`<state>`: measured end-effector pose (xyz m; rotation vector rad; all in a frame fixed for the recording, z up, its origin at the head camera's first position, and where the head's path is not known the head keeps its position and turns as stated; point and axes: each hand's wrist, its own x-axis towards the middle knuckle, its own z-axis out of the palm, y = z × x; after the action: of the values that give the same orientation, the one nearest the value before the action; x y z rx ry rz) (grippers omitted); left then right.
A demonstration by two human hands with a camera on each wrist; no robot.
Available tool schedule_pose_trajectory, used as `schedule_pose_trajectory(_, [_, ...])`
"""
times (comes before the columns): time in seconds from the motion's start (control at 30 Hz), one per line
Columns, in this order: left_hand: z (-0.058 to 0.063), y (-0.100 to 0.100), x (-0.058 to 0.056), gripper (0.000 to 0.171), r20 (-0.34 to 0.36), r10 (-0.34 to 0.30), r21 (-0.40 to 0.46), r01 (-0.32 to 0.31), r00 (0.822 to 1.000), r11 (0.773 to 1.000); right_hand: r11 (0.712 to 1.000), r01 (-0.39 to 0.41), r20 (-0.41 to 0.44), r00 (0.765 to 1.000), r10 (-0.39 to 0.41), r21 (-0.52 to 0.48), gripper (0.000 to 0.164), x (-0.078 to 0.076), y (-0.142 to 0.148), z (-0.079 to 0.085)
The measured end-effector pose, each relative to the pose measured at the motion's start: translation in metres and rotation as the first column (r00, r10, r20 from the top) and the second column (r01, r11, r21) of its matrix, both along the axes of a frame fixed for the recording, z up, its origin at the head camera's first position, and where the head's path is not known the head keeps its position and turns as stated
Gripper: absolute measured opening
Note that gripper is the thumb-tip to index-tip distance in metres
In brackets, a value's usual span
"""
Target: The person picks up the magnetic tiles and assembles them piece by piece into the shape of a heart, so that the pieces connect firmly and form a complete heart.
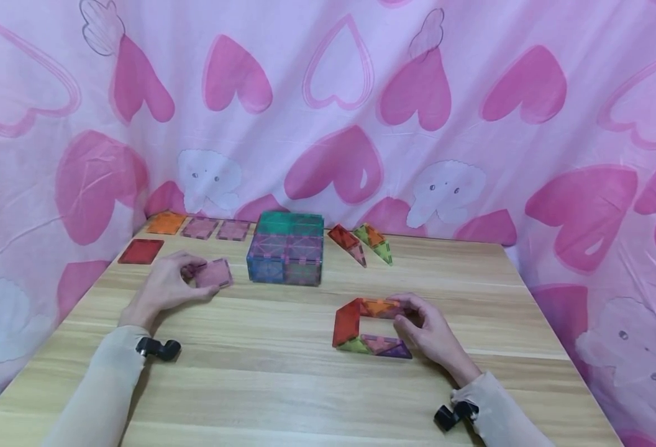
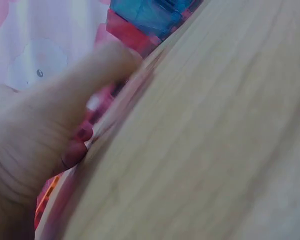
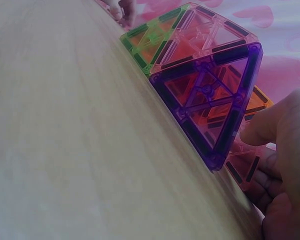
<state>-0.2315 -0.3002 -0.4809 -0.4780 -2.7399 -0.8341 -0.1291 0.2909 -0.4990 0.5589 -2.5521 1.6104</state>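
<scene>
My left hand [image 1: 173,282] grips a pink square magnetic tile [image 1: 215,274] between thumb and fingers, close over the table left of a box-like block of tiles. In the left wrist view the thumb [image 2: 97,67] hides part of that tile. On the right stands a small structure of upright magnetic tiles, with a red square tile [image 1: 346,324] at its left end. Its far wall includes an orange triangle [image 1: 375,307]; its near wall has green, pink and purple triangles [image 3: 205,90]. My right hand [image 1: 431,329] pinches a pink triangular tile [image 3: 244,159] at the far wall's right end.
A block of green, purple and blue tiles [image 1: 286,245] stands at the back middle. Flat orange [image 1: 166,223], pink [image 1: 233,230] and red [image 1: 141,251] tiles lie at back left. Triangles in red [image 1: 343,238] and green [image 1: 382,250] lie right of the block. A heart-print curtain [image 1: 328,93] surrounds the table.
</scene>
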Motion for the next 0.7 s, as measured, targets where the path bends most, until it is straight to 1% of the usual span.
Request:
schedule_pose_trajectory(0.07, [0.002,0.001,0.002,0.073,0.025,0.020,0.079,-0.022,0.999,0.997,1.000,-0.002,-0.004,1.000,0.002,0.002,0.037,0.000,0.000,0.000])
schedule_pose_trajectory(0.13, [0.007,0.003,0.004,0.068,0.041,0.047,0.163,-0.053,0.998,0.985,1.000,-0.006,-0.006,1.000,0.006,0.003,0.037,0.000,0.000,0.000])
schedule_pose_trajectory(0.2, [0.015,0.006,0.008,0.065,0.077,0.066,0.258,-0.083,0.995,0.963,1.000,-0.007,-0.001,1.000,0.007,0.004,0.036,0.000,0.000,0.000])
schedule_pose_trajectory(0.23, [0.020,0.008,0.010,0.063,0.089,0.077,0.291,-0.100,0.993,0.951,1.000,-0.007,0.001,1.000,0.007,0.004,0.036,0.000,0.000,0.000])
schedule_pose_trajectory(0.27, [0.026,0.011,0.012,0.062,0.085,0.079,0.326,-0.103,0.993,0.940,1.000,-0.007,0.004,1.000,0.007,0.003,0.036,0.000,0.000,0.000])
schedule_pose_trajectory(0.3, [0.034,0.015,0.015,0.060,0.070,0.069,0.366,-0.090,0.995,0.926,1.000,-0.007,0.009,1.000,0.007,0.003,0.036,0.000,0.000,-0.001])
schedule_pose_trajectory(0.33, [0.042,0.021,0.017,0.060,0.050,0.046,0.411,-0.063,0.998,0.910,1.000,-0.007,0.013,1.000,0.006,0.005,0.036,-0.001,0.000,-0.001])
schedule_pose_trajectory(0.37, [0.051,0.027,0.018,0.060,0.010,0.018,0.440,-0.021,1.000,0.898,1.000,-0.006,0.017,1.000,0.005,0.006,0.036,0.000,0.000,-0.001])
schedule_pose_trajectory(0.4, [0.060,0.035,0.019,0.059,-0.052,-0.021,0.455,0.042,0.998,0.890,1.000,-0.005,0.019,1.000,0.005,0.008,0.036,-0.001,0.000,-0.001])
schedule_pose_trajectory(0.43, [0.068,0.045,0.020,0.060,-0.121,-0.072,0.465,0.121,0.990,0.877,1.000,-0.004,0.020,1.000,0.004,0.009,0.036,-0.001,0.001,-0.001])
schedule_pose_trajectory(0.47, [0.076,0.055,0.021,0.062,-0.192,-0.128,0.466,0.205,0.973,0.861,1.000,-0.003,0.021,1.000,0.002,0.011,0.036,-0.001,0.001,-0.001])
schedule_pose_trajectory(0.5, [0.084,0.067,0.022,0.064,-0.250,-0.184,0.457,0.283,0.951,0.844,1.000,-0.001,0.021,1.000,0.001,0.013,0.036,-0.001,0.001,-0.001])
schedule_pose_trajectory(0.53, [0.092,0.080,0.023,0.065,-0.293,-0.235,0.436,0.348,0.927,0.830,1.000,0.001,0.021,1.000,-0.001,0.014,0.036,-0.001,0.001,-0.001])
schedule_pose_trajectory(0.57, [0.098,0.093,0.025,0.064,-0.327,-0.276,0.401,0.397,0.904,0.825,1.000,0.001,0.019,1.000,-0.002,0.014,0.036,-0.001,0.001,-0.001])
schedule_pose_trajectory(0.6, [0.103,0.106,0.028,0.064,-0.351,-0.313,0.365,0.437,0.882,0.822,1.000,0.001,0.018,1.000,-0.001,0.015,0.036,-0.001,0.000,-0.001])
schedule_pose_trajectory(0.63, [0.107,0.120,0.030,0.064,-0.357,-0.347,0.337,0.466,0.867,0.818,1.000,0.000,0.018,1.000,0.000,0.013,0.036,-0.001,0.000,-0.001])
schedule_pose_trajectory(0.7, [0.111,0.149,0.037,0.065,-0.337,-0.399,0.289,0.497,0.853,0.818,1.000,-0.006,0.016,1.000,0.006,0.009,0.036,-0.001,0.000,0.000])
